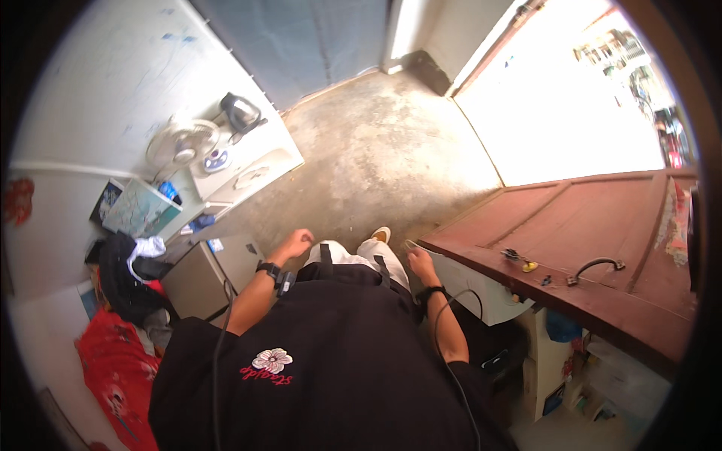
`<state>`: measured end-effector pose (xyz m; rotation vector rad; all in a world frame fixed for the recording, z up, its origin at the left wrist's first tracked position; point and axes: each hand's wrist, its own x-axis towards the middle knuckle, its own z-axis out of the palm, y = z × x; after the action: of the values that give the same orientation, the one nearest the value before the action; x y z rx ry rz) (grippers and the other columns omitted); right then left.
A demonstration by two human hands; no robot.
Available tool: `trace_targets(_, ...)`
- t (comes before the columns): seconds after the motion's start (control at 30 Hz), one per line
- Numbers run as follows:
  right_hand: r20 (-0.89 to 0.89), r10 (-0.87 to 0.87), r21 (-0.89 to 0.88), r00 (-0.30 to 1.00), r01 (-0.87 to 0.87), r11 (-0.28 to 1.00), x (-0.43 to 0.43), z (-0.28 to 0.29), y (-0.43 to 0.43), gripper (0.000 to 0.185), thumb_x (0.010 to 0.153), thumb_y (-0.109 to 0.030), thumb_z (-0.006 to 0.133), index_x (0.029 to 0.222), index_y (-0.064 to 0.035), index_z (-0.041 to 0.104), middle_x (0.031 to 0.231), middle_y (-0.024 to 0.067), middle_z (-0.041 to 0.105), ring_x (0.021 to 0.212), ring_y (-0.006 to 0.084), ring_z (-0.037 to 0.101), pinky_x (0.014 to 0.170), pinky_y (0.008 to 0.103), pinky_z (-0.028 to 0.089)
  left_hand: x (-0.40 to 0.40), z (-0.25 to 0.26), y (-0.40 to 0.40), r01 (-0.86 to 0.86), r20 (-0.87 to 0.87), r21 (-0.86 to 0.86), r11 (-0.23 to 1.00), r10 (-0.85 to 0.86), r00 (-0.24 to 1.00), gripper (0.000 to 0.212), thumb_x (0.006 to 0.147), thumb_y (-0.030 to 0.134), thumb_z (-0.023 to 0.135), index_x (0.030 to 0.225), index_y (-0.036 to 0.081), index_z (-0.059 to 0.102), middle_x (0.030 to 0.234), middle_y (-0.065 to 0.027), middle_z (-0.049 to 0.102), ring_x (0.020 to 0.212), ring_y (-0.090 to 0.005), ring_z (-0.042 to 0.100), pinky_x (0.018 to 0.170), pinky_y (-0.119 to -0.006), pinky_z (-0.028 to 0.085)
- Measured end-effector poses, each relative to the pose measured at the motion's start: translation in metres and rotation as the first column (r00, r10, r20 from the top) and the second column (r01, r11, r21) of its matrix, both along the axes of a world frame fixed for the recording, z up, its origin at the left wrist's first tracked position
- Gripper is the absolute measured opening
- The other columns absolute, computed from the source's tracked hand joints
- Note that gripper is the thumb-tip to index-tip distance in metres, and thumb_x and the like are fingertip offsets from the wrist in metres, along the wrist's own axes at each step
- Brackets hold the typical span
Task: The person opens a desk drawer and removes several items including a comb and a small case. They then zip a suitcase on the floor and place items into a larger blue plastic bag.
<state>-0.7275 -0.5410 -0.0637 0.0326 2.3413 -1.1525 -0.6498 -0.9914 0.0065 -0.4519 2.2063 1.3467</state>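
Note:
My left hand [297, 242] hangs beside my left thigh, its fingers curled, with nothing plainly seen in it. A dark band and a small device sit on that wrist. My right hand [419, 263] is low by my right leg, close to the edge of an open reddish-brown wooden door [541, 214]. A pale thin loop shows at its fingers; whether the hand holds it cannot be told. A black band is around this wrist. White trousers [338, 253] and one tan shoe [382, 234] show below my black shirt [338, 349]. Dark cables run along both arms.
On the left, a white table [282, 163] bears an electric fan [183, 144] and a metal kettle [241, 113]. A small grey cabinet [194, 282] stands near my left arm, beside piled clothes [121, 276]. Concrete floor [361, 146] runs to a bright doorway [564, 101]. Shelves [541, 361] are at lower right.

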Motion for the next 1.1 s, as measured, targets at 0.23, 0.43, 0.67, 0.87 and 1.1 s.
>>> trace_targets(0.23, 0.132, 0.129, -0.033, 0.983, -0.126, 0.991, -0.139, 0.077, -0.066, 0.031, 0.086, -0.019, 0.055, 0.107, -0.001, 0.069, 0.102, 0.0227, 0.07, 0.1, 0.0379, 0.066, 0.088, 0.0409, 0.052, -0.004, -0.023, -0.031, 0.031, 0.449, -0.205, 0.978, 0.066, 0.891, 0.017, 0.085, 0.016, 0.06, 0.093, 0.005, 0.07, 0.088, -0.0163, 0.071, 0.082, -0.0242, 0.068, 0.074, -0.038, 0.053)
trace_targets(0.43, 0.223, 0.039, -0.022, 0.974, -0.035, 0.999, -0.243, 0.046, -0.018, 0.033, 0.087, -0.017, 0.054, 0.109, 0.0022, 0.068, 0.093, 0.019, 0.072, 0.087, 0.0301, 0.071, 0.081, 0.0367, 0.055, -0.097, 0.029, 0.031, 0.449, 0.306, -0.207, 0.869, -0.378, 0.874, 0.015, 0.083, 0.018, 0.063, 0.091, 0.008, 0.071, 0.091, -0.0142, 0.072, 0.08, -0.0288, 0.069, 0.069, -0.041, 0.055)
trace_targets(0.67, 0.556, -0.422, -0.249, 0.716, 0.628, 0.738, -0.402, 0.029, 0.077, 0.029, 0.093, -0.011, 0.052, 0.115, 0.0022, 0.064, 0.087, 0.0132, 0.07, 0.07, 0.021, 0.067, 0.063, 0.0324, 0.054, -0.325, -0.102, -0.06, 0.681, 0.347, -0.14, 0.719, -0.608, 0.714, 0.018, 0.081, 0.022, 0.06, 0.07, 0.011, 0.069, 0.074, -0.0124, 0.067, 0.066, -0.0321, 0.064, 0.059, -0.044, 0.051)
trace_targets(0.87, 0.21, -0.296, -0.373, 0.932, 0.356, 0.857, -0.521, 0.068, 0.218, 0.022, 0.098, -0.02, 0.051, 0.083, -0.006, 0.06, 0.071, 0.0033, 0.061, 0.058, 0.0082, 0.052, 0.05, 0.0253, 0.042, -0.714, -0.059, 0.094, 0.17, -0.137, -0.236, 0.957, -0.206, 0.969, 0.011, 0.08, 0.014, 0.059, 0.073, 0.005, 0.06, 0.062, -0.0132, 0.058, 0.052, -0.0235, 0.054, 0.046, -0.041, 0.041)
trace_targets(1.1, 0.543, -0.368, 0.052, 0.755, 0.407, 0.912, -0.512, 0.029, 0.395, 0.022, 0.096, -0.018, 0.053, 0.095, 0.0007, 0.065, 0.082, 0.0137, 0.067, 0.065, 0.0219, 0.064, 0.056, 0.0311, 0.053, -0.882, 0.103, 0.497, 0.381, -0.713, -0.059, 0.923, -0.306, 0.631, 0.015, 0.069, 0.01, 0.063, 0.082, 0.015, 0.07, 0.073, -0.0111, 0.067, 0.073, -0.0311, 0.067, 0.064, -0.047, 0.052)
